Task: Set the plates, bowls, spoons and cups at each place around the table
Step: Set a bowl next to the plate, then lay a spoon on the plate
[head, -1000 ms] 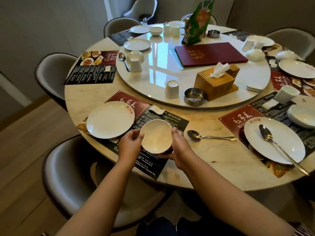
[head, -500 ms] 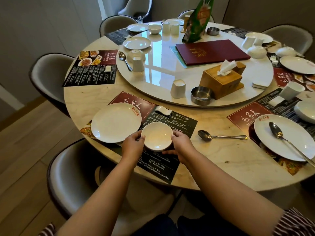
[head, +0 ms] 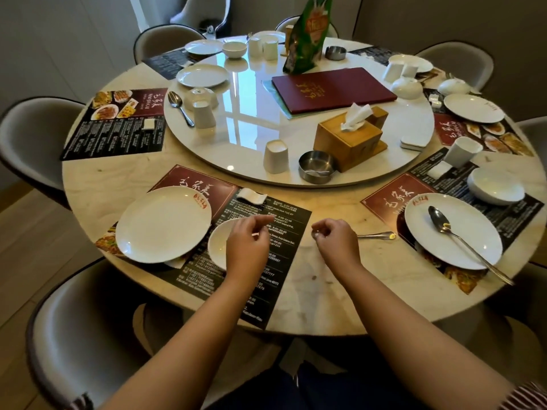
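**Bowl down, spoon next**

The bowl [head: 217, 247] sits on the placemat [head: 284, 232] at my near place, just right of the plate [head: 163, 224], their rims all but touching. My left hand [head: 247, 245] hovers over the bowl's right side with fingers loosely curled and holding nothing. My right hand [head: 336, 242] is over the bowl end of the loose spoon [head: 376, 235], which lies on the bare tabletop [head: 118, 184] between this place and the one to the right. The fingers are curled down around that end, but they hide it, so I cannot tell whether I actually have it pinched.

I judge the spoon is the risk here. A grip only at its tip could let the long handle swing or slip and clatter onto the stone. Dragging it left instead of lifting could snag the placemat's edge and shift the bowl and plate. The cup [head: 276, 156] for this place looks to be on the turntable [head: 414, 125], upside down beside the steel ashtray [head: 316, 167]; a careless reach could knock either.
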`<action>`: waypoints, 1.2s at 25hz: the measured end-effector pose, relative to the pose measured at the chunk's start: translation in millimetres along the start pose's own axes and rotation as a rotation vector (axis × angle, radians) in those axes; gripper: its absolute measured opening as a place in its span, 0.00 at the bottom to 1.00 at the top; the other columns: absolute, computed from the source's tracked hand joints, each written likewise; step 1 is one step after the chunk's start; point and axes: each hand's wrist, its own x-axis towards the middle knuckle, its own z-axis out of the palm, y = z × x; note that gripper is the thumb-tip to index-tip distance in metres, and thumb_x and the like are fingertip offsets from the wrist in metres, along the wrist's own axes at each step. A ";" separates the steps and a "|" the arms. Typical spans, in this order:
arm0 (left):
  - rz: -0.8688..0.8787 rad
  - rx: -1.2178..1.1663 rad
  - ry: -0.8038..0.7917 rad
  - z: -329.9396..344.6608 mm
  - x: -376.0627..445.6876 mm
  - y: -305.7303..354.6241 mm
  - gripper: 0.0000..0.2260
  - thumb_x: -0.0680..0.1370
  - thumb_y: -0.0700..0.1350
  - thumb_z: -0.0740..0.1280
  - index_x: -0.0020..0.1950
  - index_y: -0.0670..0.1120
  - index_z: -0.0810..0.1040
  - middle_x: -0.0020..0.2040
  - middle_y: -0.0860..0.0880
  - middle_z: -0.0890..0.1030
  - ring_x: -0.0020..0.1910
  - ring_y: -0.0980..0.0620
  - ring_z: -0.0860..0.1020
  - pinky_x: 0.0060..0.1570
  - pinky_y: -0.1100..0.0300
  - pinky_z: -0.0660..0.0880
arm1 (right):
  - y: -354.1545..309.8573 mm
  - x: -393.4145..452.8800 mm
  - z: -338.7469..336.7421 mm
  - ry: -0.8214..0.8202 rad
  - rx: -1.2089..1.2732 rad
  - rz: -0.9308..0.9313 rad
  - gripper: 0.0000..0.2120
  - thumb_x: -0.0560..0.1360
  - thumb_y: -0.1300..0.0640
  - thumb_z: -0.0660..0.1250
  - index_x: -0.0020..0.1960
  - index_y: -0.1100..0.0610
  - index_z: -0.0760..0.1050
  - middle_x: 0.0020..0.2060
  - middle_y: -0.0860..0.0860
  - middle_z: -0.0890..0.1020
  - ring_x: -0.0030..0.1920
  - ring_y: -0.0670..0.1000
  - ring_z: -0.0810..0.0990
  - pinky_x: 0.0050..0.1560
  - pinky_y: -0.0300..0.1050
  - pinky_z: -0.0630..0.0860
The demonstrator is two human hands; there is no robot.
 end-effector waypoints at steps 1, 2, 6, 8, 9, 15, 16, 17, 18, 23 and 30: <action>-0.003 -0.021 -0.020 10.9 2.8 3.1 0.10 0.79 0.40 0.64 0.53 0.55 0.80 0.52 0.55 0.80 0.45 0.57 0.77 0.40 0.65 0.74 | 7.5 9.9 -5.2 -0.027 -0.072 -0.010 0.11 0.76 0.61 0.67 0.56 0.52 0.80 0.55 0.52 0.77 0.56 0.51 0.77 0.53 0.43 0.76; -0.012 -0.041 -0.030 20.4 5.1 4.9 0.10 0.79 0.40 0.64 0.52 0.55 0.80 0.51 0.55 0.81 0.44 0.56 0.78 0.39 0.63 0.75 | 13.7 18.8 -7.7 -0.080 -0.153 -0.024 0.13 0.76 0.60 0.67 0.59 0.50 0.79 0.57 0.52 0.75 0.59 0.52 0.75 0.57 0.45 0.75; -0.056 -0.061 -0.030 53.2 10.8 10.8 0.10 0.78 0.40 0.64 0.51 0.53 0.81 0.50 0.54 0.82 0.46 0.55 0.80 0.42 0.60 0.76 | 23.9 41.9 -10.7 -0.244 -0.369 -0.168 0.14 0.75 0.59 0.68 0.58 0.47 0.77 0.56 0.50 0.72 0.59 0.51 0.70 0.54 0.43 0.71; -0.084 -0.065 0.001 61.8 14.7 14.0 0.10 0.78 0.40 0.64 0.52 0.53 0.81 0.50 0.55 0.82 0.49 0.57 0.80 0.46 0.58 0.78 | 22.8 51.5 -14.0 -0.275 -0.369 -0.232 0.09 0.75 0.60 0.67 0.53 0.49 0.78 0.52 0.49 0.74 0.56 0.51 0.72 0.50 0.43 0.72; -0.097 -0.067 0.021 63.6 16.0 15.7 0.09 0.78 0.40 0.64 0.52 0.52 0.81 0.50 0.55 0.82 0.49 0.58 0.80 0.48 0.59 0.78 | 19.8 55.9 -17.4 -0.284 -0.355 -0.261 0.08 0.75 0.61 0.66 0.50 0.49 0.77 0.50 0.48 0.75 0.54 0.51 0.74 0.48 0.43 0.73; -0.193 -0.189 0.075 61.8 14.2 22.3 0.07 0.80 0.43 0.63 0.54 0.54 0.77 0.50 0.53 0.83 0.49 0.57 0.82 0.50 0.57 0.79 | -40.0 78.6 -44.1 -0.341 0.267 -0.240 0.06 0.76 0.62 0.67 0.51 0.53 0.77 0.48 0.50 0.80 0.49 0.48 0.78 0.46 0.42 0.77; -0.213 -0.234 0.062 60.4 13.2 23.4 0.07 0.81 0.45 0.62 0.55 0.53 0.77 0.50 0.52 0.83 0.48 0.55 0.83 0.51 0.54 0.80 | -52.0 80.8 -44.6 -0.356 0.345 -0.233 0.06 0.76 0.61 0.68 0.51 0.53 0.76 0.47 0.52 0.81 0.48 0.50 0.80 0.47 0.45 0.79; -0.228 -0.273 0.048 57.8 11.3 25.0 0.07 0.81 0.46 0.61 0.56 0.52 0.77 0.49 0.50 0.84 0.47 0.53 0.84 0.51 0.52 0.81 | -63.5 81.8 -43.5 -0.370 0.405 -0.225 0.05 0.75 0.60 0.68 0.50 0.53 0.76 0.46 0.54 0.81 0.46 0.52 0.80 0.47 0.48 0.79; -0.234 -0.298 0.036 53.7 8.4 26.4 0.07 0.82 0.46 0.60 0.56 0.51 0.77 0.48 0.48 0.84 0.46 0.51 0.84 0.50 0.51 0.81 | -74.3 82.2 -40.0 -0.386 0.450 -0.214 0.04 0.75 0.60 0.68 0.49 0.54 0.76 0.46 0.56 0.81 0.44 0.53 0.80 0.45 0.50 0.78; -0.261 -0.281 0.149 19.0 -3.2 26.3 0.10 0.81 0.49 0.61 0.51 0.44 0.78 0.37 0.47 0.81 0.32 0.51 0.80 0.37 0.53 0.81 | -111.7 73.9 -6.9 -0.428 0.612 -0.108 0.03 0.75 0.63 0.67 0.47 0.58 0.75 0.37 0.58 0.80 0.33 0.55 0.80 0.36 0.51 0.78; -0.275 -0.008 0.380 -61.1 3.2 -6.4 0.07 0.80 0.49 0.64 0.52 0.49 0.79 0.41 0.51 0.81 0.38 0.53 0.78 0.36 0.57 0.77 | -145.7 39.2 54.8 -0.517 0.549 -0.101 0.07 0.77 0.58 0.67 0.55 0.56 0.76 0.44 0.52 0.82 0.41 0.50 0.82 0.40 0.44 0.77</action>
